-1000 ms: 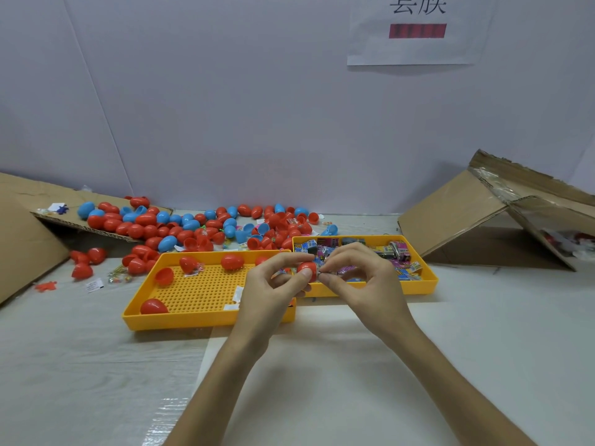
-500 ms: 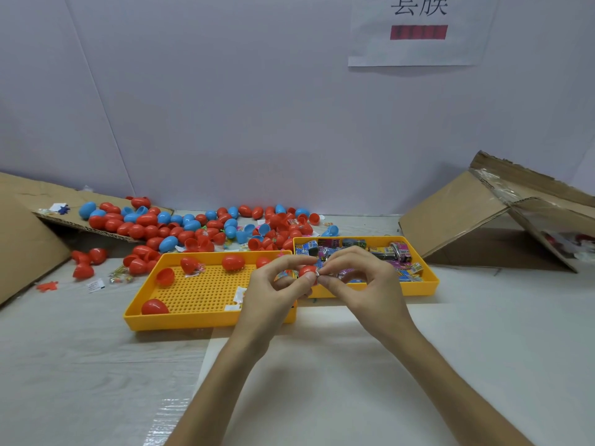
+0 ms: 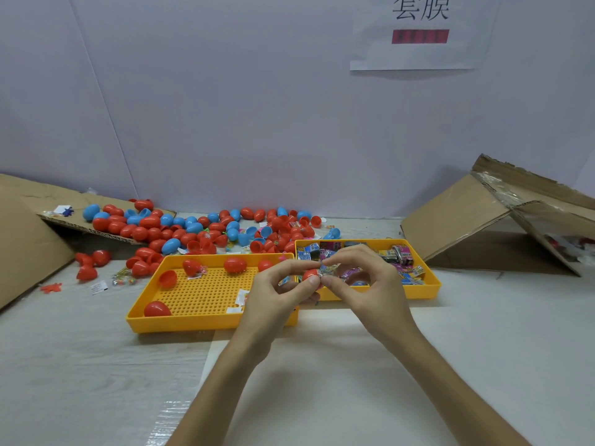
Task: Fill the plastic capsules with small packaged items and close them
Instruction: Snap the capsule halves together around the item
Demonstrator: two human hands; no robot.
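Writing on a white paper sign [image 3: 415,30] on the wall reads "套膜" in large dark characters. The red bar beneath them is too blurred to read, and the frame's top edge cuts off the sign's upper part.

Over the counter [image 3: 80,365], the left hand [image 3: 273,294] grips a smooth red plastic capsule [image 3: 310,275] between thumb and curled fingers. The right hand [image 3: 370,284] pinches a small crinkled, shiny packet [image 3: 329,271] at the capsule's mouth. Fingers hide most of both, so I cannot tell how far the packet sits inside, and its print is illegible.

Behind the hands is a yellow tray [image 3: 418,292] holding glossy packaged items [image 3: 402,252] in blue, pink and black, with lettering too small to make out. Just left of it, touching, sits a yellow perforated tray [image 3: 193,325] with a few red capsules [image 3: 235,264] and small white slips.

A loose pile of egg-shaped capsules [image 3: 199,226], red and blue, spreads along the wall, some closed and some as open halves. Flattened cardboard [image 3: 29,249] lies at the left. A tilted cardboard box [image 3: 457,220], with clear tape on its flaps, stands at the right and is cut off by the edge.
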